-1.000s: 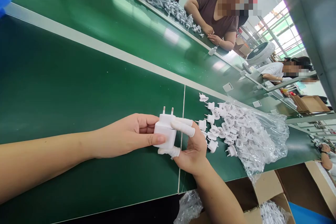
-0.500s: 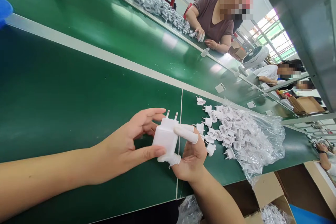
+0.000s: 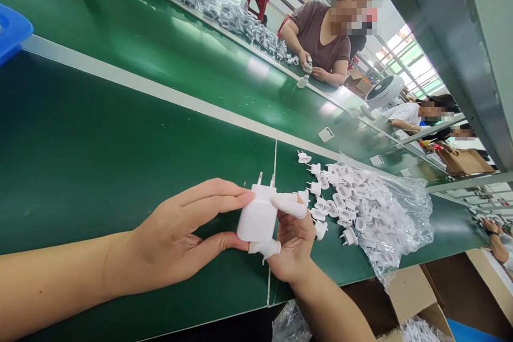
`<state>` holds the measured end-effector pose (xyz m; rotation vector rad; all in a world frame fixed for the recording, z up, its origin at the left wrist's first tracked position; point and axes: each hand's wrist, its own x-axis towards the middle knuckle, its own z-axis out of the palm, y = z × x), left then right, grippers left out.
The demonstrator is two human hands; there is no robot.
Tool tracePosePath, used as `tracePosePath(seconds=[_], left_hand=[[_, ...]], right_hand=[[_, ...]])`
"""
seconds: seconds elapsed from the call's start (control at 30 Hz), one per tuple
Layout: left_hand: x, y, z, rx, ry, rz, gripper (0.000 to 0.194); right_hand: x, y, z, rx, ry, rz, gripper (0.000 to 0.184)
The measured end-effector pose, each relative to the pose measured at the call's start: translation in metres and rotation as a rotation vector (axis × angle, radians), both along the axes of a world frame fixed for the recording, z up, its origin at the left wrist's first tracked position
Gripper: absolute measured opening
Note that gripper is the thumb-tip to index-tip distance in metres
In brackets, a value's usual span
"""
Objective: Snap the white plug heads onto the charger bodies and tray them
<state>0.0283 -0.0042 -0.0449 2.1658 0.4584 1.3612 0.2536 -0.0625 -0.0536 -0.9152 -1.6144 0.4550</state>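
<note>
Both grips close on one white charger (image 3: 257,216): left hand (image 3: 172,240) and right hand (image 3: 294,238); no readable lettering on it.

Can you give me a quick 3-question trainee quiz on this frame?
1. True or false: both of the person's hands grip the white charger.
2. Multiple choice: where does the pile of loose plug pieces lie? A) in a blue tray B) on the green belt, partly on a clear plastic bag C) in a cardboard box
3. Fill in: the charger's two metal pins point ____ from the person.

Key:
1. True. The left hand and the right hand both hold it; the right hand wears white finger cots.
2. B
3. Away, toward the far side of the belt.
</note>
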Motion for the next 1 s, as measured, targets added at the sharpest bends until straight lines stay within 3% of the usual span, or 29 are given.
tracePosePath(seconds=[0.17, 0.27, 0.33, 0.4, 0.5, 0.6, 0.7, 0.8, 0.9, 1.0], left_hand=[[0.000, -0.002, 0.000, -0.066, -0.041, 0.011, 0.049], [0.003, -0.001, -0.004, -0.153, -0.083, -0.043, 0.055], [0.004, -0.003, -0.004, -0.294, -0.121, -0.147, 0.060], [0.006, -0.007, -0.003, -0.531, -0.171, -0.238, 0.060], [0.007, -0.011, 0.003, -0.892, -0.215, -0.268, 0.044], [0.009, -0.007, 0.007, -1.005, -0.220, -0.306, 0.036], [0.008, 0.002, 0.007, -0.894, -0.201, -0.308, 0.032], [0.003, 0.009, 0.004, -0.551, -0.173, -0.174, 0.030], [-0.004, 0.014, 0.001, -0.065, -0.089, -0.120, 0.054], [-0.012, 0.017, -0.001, 0.139, -0.007, -0.165, 0.081]], right_hand=[[0.003, 0.002, -0.003, -0.019, -0.032, 0.041, 0.055], [0.005, 0.004, -0.001, 0.023, -0.099, -0.034, 0.060], [0.005, 0.004, 0.004, 0.082, -0.152, -0.100, 0.055], [0.004, 0.004, 0.009, 0.142, -0.196, -0.138, 0.045], [0.001, 0.004, 0.013, 0.197, -0.225, -0.146, 0.041], [-0.002, 0.005, 0.009, 0.200, -0.142, -0.147, 0.053], [-0.002, 0.006, 0.003, 0.172, -0.104, -0.150, 0.060], [-0.001, 0.007, -0.001, 0.157, -0.154, -0.163, 0.051], [0.000, 0.009, -0.002, 0.169, -0.125, -0.171, 0.036], [-0.001, 0.008, 0.000, 0.203, -0.135, -0.166, 0.029]])
